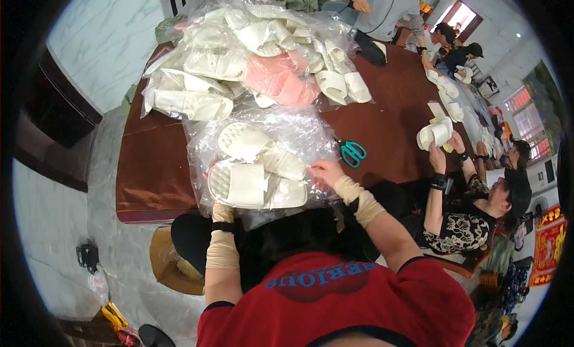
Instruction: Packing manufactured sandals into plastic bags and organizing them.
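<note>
A pair of off-white slippers (237, 184) lies at the table's near edge, one overlapping the other, with a clear plastic bag (200, 131) around and beneath them. My left hand (222, 210) reaches under the nearer slipper at its left end; the slipper and plastic hide most of its fingers. On the other side, my right hand (326, 173) pinches the bag's edge beside the slippers' right end. Both wrists have beige wraps. Teal-handled scissors (353, 154) lie just right of the bag.
Behind the pair rises a heap of bagged white slippers (209, 61), with a pink pair (281, 78) among them. The brown-covered table (382, 131) extends right, where a co-worker (463, 209) holds a white slipper (434, 133). Other people work farther along.
</note>
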### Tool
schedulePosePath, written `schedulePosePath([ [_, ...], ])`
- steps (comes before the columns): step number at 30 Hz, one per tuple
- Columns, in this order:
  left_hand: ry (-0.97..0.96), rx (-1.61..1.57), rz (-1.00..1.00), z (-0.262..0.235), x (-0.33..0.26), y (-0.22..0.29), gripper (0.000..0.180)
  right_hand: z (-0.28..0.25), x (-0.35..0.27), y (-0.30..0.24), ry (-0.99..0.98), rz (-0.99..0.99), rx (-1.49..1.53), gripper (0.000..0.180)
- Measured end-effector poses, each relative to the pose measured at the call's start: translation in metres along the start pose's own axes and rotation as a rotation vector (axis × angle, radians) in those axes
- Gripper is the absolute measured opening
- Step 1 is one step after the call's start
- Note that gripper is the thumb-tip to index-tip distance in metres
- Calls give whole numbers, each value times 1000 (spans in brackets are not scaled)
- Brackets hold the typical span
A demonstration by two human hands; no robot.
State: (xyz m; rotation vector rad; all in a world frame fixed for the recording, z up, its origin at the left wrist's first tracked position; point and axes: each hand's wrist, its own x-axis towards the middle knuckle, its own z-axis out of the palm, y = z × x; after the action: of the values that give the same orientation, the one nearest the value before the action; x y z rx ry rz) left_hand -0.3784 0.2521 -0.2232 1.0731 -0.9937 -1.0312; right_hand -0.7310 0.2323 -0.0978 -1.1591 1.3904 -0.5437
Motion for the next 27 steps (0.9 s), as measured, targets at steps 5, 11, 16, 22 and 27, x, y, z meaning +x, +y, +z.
schedulePosePath([
  [5,-61,-83,18,-8,-11,-8,47,4,8,-3,219,-30,-159,31],
  [11,-72,-150,29,-1,-3,-9,47,-6,26,6,44,293,374,20],
  [16,-71,-185,28,2,-3,-12,47,-23,31,14,-56,232,108,28],
  [22,-62,-203,22,-8,-15,-17,47,4,19,1,-46,275,222,38],
  [27,-73,-222,24,-1,-8,-16,48,7,23,5,-40,250,154,34],
])
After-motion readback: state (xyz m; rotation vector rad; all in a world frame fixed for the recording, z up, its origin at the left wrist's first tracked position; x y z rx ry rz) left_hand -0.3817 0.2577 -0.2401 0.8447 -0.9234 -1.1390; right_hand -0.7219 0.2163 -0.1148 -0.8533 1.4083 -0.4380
